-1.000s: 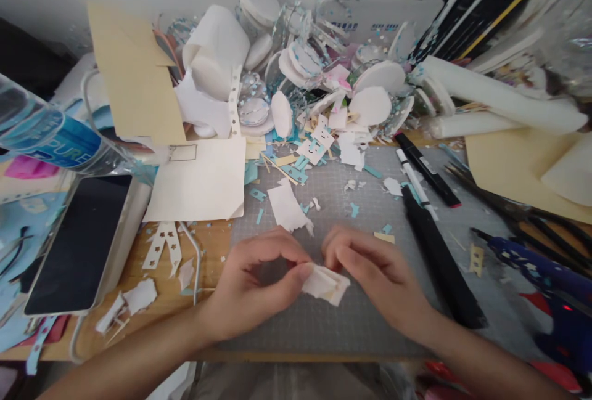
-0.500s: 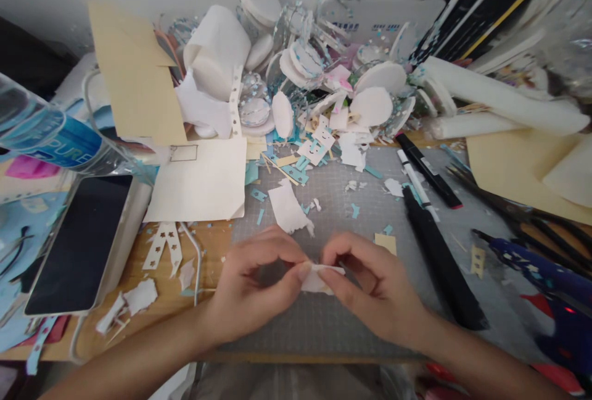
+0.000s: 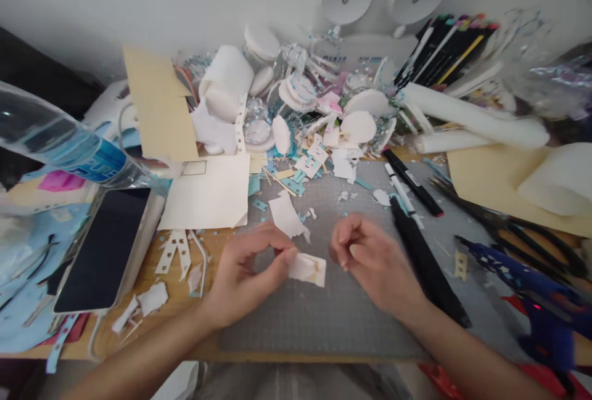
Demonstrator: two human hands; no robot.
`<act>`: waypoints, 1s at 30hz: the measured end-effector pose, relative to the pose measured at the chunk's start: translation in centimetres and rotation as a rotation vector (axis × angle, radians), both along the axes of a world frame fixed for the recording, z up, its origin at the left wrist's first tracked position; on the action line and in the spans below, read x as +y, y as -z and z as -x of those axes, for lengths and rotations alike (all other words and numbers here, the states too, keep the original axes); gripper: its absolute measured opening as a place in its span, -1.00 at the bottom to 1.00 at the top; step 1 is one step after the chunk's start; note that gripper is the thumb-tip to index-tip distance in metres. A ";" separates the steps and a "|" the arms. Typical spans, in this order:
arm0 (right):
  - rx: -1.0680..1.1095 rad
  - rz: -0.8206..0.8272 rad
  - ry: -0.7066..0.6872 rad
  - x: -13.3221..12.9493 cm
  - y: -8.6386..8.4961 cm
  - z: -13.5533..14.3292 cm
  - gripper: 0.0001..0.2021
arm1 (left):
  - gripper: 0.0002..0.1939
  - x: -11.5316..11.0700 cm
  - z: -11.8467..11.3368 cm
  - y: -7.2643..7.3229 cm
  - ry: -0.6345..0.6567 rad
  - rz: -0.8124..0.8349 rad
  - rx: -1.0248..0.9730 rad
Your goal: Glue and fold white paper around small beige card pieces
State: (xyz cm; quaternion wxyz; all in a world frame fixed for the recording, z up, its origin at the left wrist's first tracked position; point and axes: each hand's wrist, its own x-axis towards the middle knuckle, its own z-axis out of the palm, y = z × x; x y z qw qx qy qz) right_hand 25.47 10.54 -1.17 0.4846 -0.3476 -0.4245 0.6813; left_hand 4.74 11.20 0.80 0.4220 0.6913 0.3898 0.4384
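Between thumb and forefinger, my left hand pinches a small white paper piece with a yellowish-brown patch on it, above the grey cutting mat. My right hand is to the right of the piece and apart from it, its fingers curled; it is blurred, and whether something small is between thumb and fingertips cannot be made out. A torn white paper lies on the mat just beyond my hands, with small teal and white scraps around it.
At left are a phone, a tilted water bottle and a white sheet. White discs and tinsel crowd the back. To the right lie a black marker, a long black object, scissors and a blue glue gun.
My right hand has let go of the white piece and moved off it. The piece stays in my left hand, now showing its patched face. The view has tilted upward.
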 end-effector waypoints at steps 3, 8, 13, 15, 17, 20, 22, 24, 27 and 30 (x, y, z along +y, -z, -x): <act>0.071 -0.013 -0.021 0.6 -0.5 -0.1 -0.77 | -0.85 -0.1 0.8 -1.9 -0.036 -0.024 0.021; 0.205 -0.051 -0.141 -0.2 -2.0 0.4 -0.64 | -0.84 -1.8 2.3 -5.2 -0.092 -0.073 0.169; 0.320 -0.072 -0.228 -2.9 -3.5 1.1 -0.65 | -0.76 -3.2 1.4 -2.9 -0.142 -0.145 0.469; 0.382 -0.057 -0.247 -4.1 -3.8 1.4 -0.67 | -0.73 -3.2 0.5 -1.0 -0.136 -0.168 0.520; 0.432 -0.029 -0.251 -5.3 -4.1 1.5 -0.71 | -0.74 -3.1 -0.3 0.5 -0.121 -0.195 0.562; 0.458 -0.025 -0.233 -6.9 -4.4 1.6 -0.75 | -0.80 -3.1 -1.0 1.1 -0.148 -0.257 0.592; 0.454 -0.031 -0.223 -7.8 -4.5 1.6 -0.79 | -0.77 -3.9 -1.0 0.2 -0.206 -0.305 0.586; 0.441 -0.021 -0.221 -8.5 -4.4 1.7 -0.82 | -0.76 -5.3 -0.8 -1.5 -0.246 -0.360 0.532; 0.379 -0.009 -0.213 -9.4 -4.0 1.8 -0.83 | -0.79 -8.1 -0.7 -4.1 -0.202 -0.409 0.334; 0.276 -0.011 -0.187 -10.0 -4.1 2.1 -0.82 | -0.80 -10.1 -0.8 -5.8 -0.133 -0.446 0.209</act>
